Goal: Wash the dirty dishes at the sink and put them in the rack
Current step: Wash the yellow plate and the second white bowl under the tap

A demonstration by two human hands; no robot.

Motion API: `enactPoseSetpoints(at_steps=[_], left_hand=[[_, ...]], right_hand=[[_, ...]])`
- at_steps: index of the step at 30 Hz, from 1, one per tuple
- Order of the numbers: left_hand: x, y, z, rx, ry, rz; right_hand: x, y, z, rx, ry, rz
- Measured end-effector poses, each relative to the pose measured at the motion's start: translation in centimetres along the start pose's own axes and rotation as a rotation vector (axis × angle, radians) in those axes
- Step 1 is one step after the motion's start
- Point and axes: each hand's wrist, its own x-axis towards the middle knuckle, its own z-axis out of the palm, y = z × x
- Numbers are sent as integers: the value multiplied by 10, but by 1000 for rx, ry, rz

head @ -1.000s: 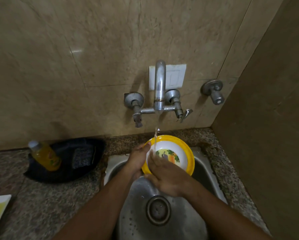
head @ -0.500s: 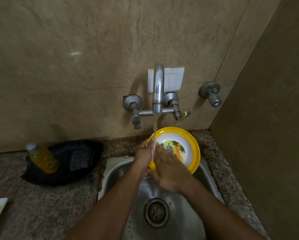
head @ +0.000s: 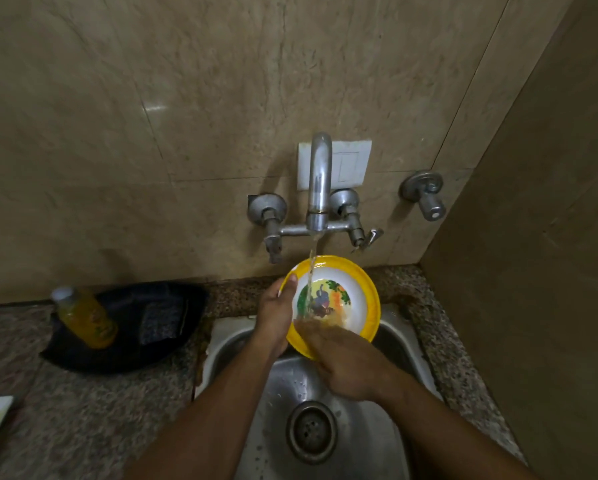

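Bowl (head: 339, 299), yellow-rimmed with a printed picture inside, tilted under the running tap (head: 318, 181) above the sink (head: 325, 393). Left hand (head: 276, 317) grips its rim at the side away from the corner wall, thumb over the edge. Right hand (head: 346, 358) lies flat on the near inner wall, fingers spread in the stream, holding nothing. Looks like light, stiff plastic or melamine; wet, so likely slippery. Best hold: pinch across the rim. Soap bottle (head: 82, 317) stands on the counter (head: 82, 410), well clear of the sink.
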Motion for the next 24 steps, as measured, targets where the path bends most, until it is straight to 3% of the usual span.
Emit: enactPoseSetpoints(at_steps=[4,8,13,17,21,24], left_hand=[[0,5,1,38,21,7],[-3,0,-14,-5,57,14],[0,10,-16,84,49,46],[-2,12,-23,66,68,49],[3,16,-19,102,45,31],[0,17,-31,96,38,4]], right_hand=[[10,-16,13,122,26,72],[0,-1,10,23,74,-42],[5,-9,27,84,66,-20],[0,1,13,-7,66,-61],[10,-16,22,91,52,-11],[0,2,15,-83,124,-125]])
